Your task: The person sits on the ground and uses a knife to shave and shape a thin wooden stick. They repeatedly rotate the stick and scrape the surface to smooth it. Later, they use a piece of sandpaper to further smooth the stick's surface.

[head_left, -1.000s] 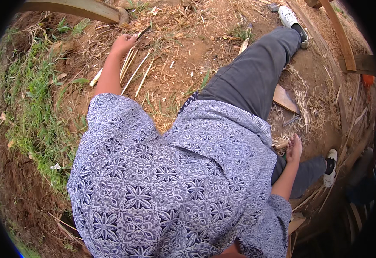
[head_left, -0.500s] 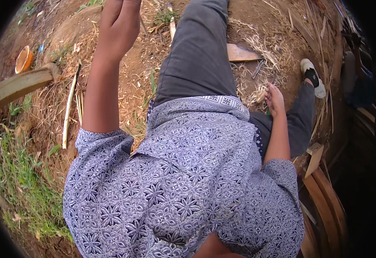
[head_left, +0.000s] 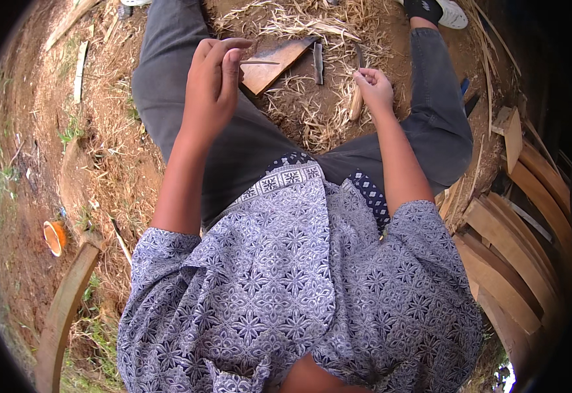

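The left hand (head_left: 215, 82), up at 11 o'clock from the middle, is pinching a thin stick (head_left: 263, 63) with its thumb and fingers. The stick is poking out toward 3 o'clock. The right hand (head_left: 373, 89), at 1 o'clock, is gripping what is looking like a knife (head_left: 356, 107). Its wooden handle is leaning toward 7 o'clock from that hand, and its dark blade (head_left: 359, 56) is pointing near 12 o'clock. The fingers are hiding part of the grip.

The stick could be snapping if it is getting pushed hard, because it is looking so skinny. It could be slipping too, since just a small pinch is holding it. The blade is sitting close to the right fingers, so a sliding grip could be cutting them.

The stick is looking straight and grey-brown, with one end hiding in the hand. Behind it, a flat brown board (head_left: 269, 73) is showing. A grey strip (head_left: 318, 63) is lying at 10 o'clock from the right hand, and curly wood bits (head_left: 312, 116) are lying toward 8 o'clock. Farther out, bent wood pieces (head_left: 502, 262) are resting between 3 and 4 o'clock.
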Demonstrator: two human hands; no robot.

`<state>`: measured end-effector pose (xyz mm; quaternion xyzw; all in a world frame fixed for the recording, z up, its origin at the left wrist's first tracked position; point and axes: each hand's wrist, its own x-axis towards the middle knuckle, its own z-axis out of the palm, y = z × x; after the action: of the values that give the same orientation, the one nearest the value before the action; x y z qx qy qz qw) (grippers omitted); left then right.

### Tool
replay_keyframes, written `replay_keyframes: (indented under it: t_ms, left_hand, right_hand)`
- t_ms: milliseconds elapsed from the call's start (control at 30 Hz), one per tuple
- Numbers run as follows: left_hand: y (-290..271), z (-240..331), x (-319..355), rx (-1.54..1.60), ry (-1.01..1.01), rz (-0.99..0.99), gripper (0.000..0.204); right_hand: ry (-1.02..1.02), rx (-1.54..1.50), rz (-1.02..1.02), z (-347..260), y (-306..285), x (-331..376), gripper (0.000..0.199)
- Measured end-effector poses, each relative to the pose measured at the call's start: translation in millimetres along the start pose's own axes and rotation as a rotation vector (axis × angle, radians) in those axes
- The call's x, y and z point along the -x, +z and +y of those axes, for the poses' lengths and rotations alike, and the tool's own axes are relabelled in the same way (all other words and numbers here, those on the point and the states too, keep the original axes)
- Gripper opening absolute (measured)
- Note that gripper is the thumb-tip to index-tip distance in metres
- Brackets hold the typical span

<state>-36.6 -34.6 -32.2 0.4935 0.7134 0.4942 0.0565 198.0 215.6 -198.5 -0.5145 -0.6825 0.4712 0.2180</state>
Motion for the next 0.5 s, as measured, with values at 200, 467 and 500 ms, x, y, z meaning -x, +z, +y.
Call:
replay_keyframes:
  t_ms: [200,467,500]
  left_hand:
    - [-9,11,18,0.043,-0.031,0.002,0.046]
    - [-13,20,32,0.293,-0.008,-0.001,0.043]
    - [-11,23,31,0.300,0.000,0.015,0.038]
  right_hand:
    - [-0.241,0.045,0.073,-29,3,16,0.034]
    - [-0.516,0.197,0.031,-67,54,37,0.036]
    - [-0.522,0.211,0.050,-67,58,32,0.034]
